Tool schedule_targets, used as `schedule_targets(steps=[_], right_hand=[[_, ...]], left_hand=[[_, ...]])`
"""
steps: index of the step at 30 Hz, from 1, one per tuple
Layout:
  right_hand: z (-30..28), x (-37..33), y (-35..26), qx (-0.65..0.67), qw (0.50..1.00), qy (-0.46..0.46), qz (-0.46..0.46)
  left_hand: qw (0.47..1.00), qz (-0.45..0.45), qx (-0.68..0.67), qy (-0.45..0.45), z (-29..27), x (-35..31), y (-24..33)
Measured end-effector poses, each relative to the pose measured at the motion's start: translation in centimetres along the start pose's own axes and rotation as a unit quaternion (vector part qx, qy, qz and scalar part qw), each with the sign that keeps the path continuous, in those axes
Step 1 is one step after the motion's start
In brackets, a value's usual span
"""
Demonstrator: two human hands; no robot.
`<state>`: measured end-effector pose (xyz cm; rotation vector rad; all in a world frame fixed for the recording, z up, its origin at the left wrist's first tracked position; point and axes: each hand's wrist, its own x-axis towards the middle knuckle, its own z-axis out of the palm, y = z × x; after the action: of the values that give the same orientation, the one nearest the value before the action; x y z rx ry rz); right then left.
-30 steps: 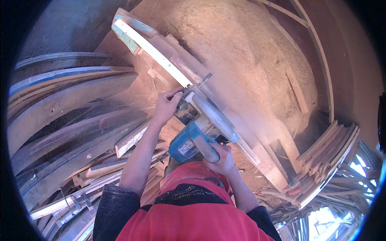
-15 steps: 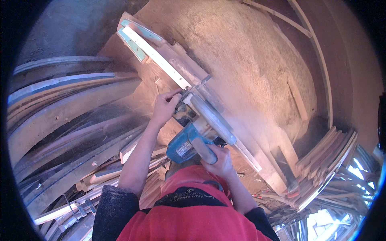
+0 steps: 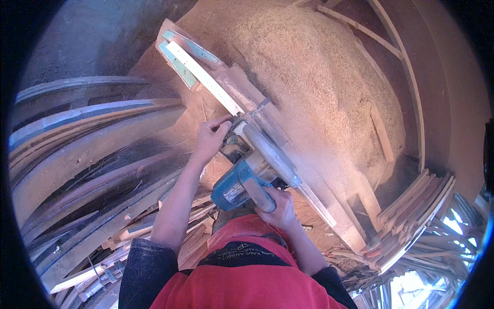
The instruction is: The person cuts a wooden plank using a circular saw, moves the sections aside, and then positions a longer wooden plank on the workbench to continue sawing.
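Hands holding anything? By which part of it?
Right hand grips the blue, silver-guarded circular saw by its handle. Left hand is at the saw's far end; whether it grips cannot be told.

Worn upper garment: red shirt [image 3: 242, 288] with short, dark sleeves [image 3: 146, 270], the left one speckled with pale dust, and a curved black panel [image 3: 242, 254] carrying light-coloured lettering; left hand [image 3: 210, 140] and right hand [image 3: 280, 207] bare.
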<state>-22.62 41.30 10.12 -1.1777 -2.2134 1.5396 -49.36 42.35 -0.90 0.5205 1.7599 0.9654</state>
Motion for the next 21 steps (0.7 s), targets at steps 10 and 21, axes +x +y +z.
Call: schedule_targets(steps=[10, 21], right_hand=[[1.7, 2.9, -1.1, 0.012, 1.000, -0.006, 0.013], [2.9, 6.7, -3.2, 0.020, 1.000, -0.002, 0.007]], left_hand=[[1.000, 0.001, 0.010, 0.008, -2.8, 2.0, 1.6], [0.999, 0.007, 0.051, -0.003, -6.1, 4.4, 3.3]])
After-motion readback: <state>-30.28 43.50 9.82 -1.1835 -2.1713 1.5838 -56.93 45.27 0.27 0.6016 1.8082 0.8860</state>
